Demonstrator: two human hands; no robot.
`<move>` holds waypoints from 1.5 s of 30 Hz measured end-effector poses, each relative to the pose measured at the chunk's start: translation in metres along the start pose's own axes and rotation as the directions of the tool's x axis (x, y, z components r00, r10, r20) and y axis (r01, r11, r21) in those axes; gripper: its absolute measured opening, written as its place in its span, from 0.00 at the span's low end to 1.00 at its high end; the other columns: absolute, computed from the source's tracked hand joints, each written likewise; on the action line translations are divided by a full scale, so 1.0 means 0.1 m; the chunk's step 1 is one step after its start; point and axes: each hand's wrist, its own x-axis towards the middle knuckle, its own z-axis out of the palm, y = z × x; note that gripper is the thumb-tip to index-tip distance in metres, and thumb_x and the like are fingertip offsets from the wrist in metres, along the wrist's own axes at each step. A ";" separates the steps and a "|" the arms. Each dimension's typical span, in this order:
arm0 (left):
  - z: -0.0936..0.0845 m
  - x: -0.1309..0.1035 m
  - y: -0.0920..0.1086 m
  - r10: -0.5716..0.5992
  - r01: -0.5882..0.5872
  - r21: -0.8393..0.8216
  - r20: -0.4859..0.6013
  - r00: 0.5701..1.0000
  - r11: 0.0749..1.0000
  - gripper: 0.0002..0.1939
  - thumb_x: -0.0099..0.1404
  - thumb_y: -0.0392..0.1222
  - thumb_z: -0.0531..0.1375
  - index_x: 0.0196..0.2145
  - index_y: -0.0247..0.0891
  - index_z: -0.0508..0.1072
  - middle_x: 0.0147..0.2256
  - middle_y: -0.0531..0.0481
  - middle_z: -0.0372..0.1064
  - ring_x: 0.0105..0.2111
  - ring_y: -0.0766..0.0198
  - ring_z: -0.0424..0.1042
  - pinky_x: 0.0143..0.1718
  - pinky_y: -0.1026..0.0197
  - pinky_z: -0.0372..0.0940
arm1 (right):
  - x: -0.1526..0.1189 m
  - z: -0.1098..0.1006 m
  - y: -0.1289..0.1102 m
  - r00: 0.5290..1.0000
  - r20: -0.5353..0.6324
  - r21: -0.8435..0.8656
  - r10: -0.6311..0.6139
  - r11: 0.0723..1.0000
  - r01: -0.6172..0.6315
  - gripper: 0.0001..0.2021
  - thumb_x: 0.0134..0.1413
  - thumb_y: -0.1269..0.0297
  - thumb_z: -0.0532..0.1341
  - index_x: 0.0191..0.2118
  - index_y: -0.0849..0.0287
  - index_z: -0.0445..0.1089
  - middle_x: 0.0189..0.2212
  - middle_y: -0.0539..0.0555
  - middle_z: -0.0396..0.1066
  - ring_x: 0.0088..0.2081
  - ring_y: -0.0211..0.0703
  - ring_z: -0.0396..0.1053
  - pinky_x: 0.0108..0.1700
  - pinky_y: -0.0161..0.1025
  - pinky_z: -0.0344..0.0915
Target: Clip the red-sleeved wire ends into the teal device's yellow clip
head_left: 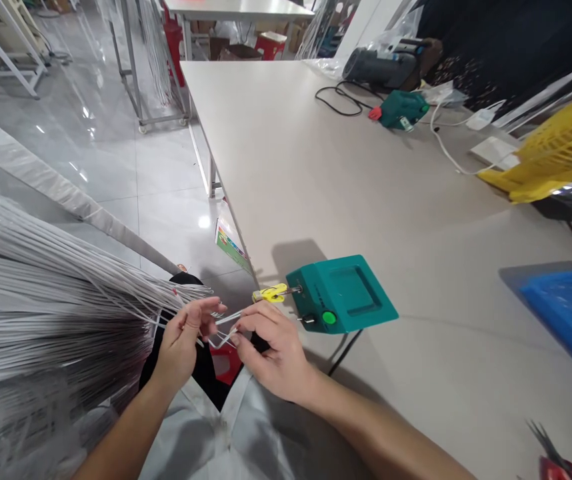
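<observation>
Between my hands run the ends of several thin white wires (226,337). My right hand (279,350) pinches some of them between thumb and fingertips. My left hand (182,343) is loosely curled about the wires just to the left; its fingers partly hide them. A large bundle of white wires (66,287) stretches away to the left of my left hand. Beyond my right hand, on the table's near edge, stands a green tester box (349,293) with a green button (329,318). A yellow clip (273,293) is attached to the box's side, apart from my fingers.
The pale table (316,167) extends forward and right. On it are a green device (401,110) with a red knob, a dark motor-like machine (381,67), a yellow basket-like object (561,147), a blue tray (571,313) and red-handled tweezers or scissors (556,460). A wrapped bar (66,187) crosses at left.
</observation>
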 end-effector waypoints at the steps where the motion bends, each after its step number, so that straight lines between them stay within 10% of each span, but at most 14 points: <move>1: 0.01 0.00 0.03 0.047 -0.044 0.069 -0.041 0.998 0.997 0.18 0.61 0.51 0.55 0.41 0.37 0.75 0.36 0.45 0.73 0.28 0.65 0.67 0.28 0.65 0.62 | 0.00 0.00 0.01 1.000 0.004 -0.020 -0.020 1.000 0.020 0.03 0.50 0.71 0.56 0.30 0.58 0.67 0.28 0.53 0.67 0.31 0.39 0.64 0.34 0.38 0.63; 7: 0.07 -0.05 0.18 0.071 -0.148 0.332 0.232 0.970 0.931 0.13 0.60 0.44 0.57 0.39 0.38 0.77 0.32 0.46 0.75 0.34 0.60 0.71 0.37 0.61 0.64 | 0.03 -0.04 0.07 0.994 0.023 -0.049 -0.105 0.993 0.106 0.04 0.50 0.72 0.56 0.32 0.59 0.68 0.29 0.54 0.68 0.31 0.40 0.64 0.35 0.40 0.63; 16: 0.08 -0.04 0.19 0.266 -0.265 0.435 0.059 0.962 0.861 0.03 0.53 0.38 0.64 0.27 0.40 0.79 0.30 0.49 0.73 0.29 0.63 0.69 0.29 0.64 0.65 | 0.07 -0.22 0.04 0.999 -0.002 0.084 -0.045 0.995 0.045 0.09 0.52 0.74 0.56 0.38 0.60 0.70 0.33 0.57 0.68 0.34 0.40 0.67 0.36 0.39 0.66; 31: 0.12 -0.04 0.14 0.229 -0.274 0.517 0.150 0.962 0.811 0.04 0.55 0.39 0.62 0.24 0.38 0.74 0.24 0.50 0.70 0.27 0.65 0.67 0.28 0.64 0.61 | 0.16 -0.35 0.09 0.984 0.178 0.108 -0.015 0.994 -0.005 0.07 0.53 0.70 0.57 0.37 0.58 0.71 0.33 0.55 0.70 0.36 0.39 0.69 0.37 0.36 0.67; 38: 0.09 -0.04 0.15 0.151 -0.246 0.416 0.247 0.957 0.875 0.03 0.53 0.37 0.63 0.23 0.38 0.74 0.25 0.50 0.70 0.29 0.63 0.68 0.30 0.63 0.62 | 0.18 -0.37 0.10 0.925 0.368 0.075 -0.093 0.995 0.070 0.08 0.54 0.71 0.55 0.32 0.57 0.72 0.31 0.54 0.70 0.33 0.37 0.68 0.35 0.34 0.66; 45: 0.19 -0.07 0.07 -0.048 0.067 -0.103 0.180 0.982 0.992 0.08 0.51 0.43 0.65 0.22 0.36 0.73 0.22 0.53 0.67 0.20 0.71 0.61 0.21 0.67 0.57 | 0.11 -0.15 0.07 0.972 0.164 0.527 0.170 0.818 -0.232 0.06 0.50 0.63 0.61 0.28 0.59 0.71 0.28 0.52 0.68 0.28 0.35 0.67 0.30 0.33 0.67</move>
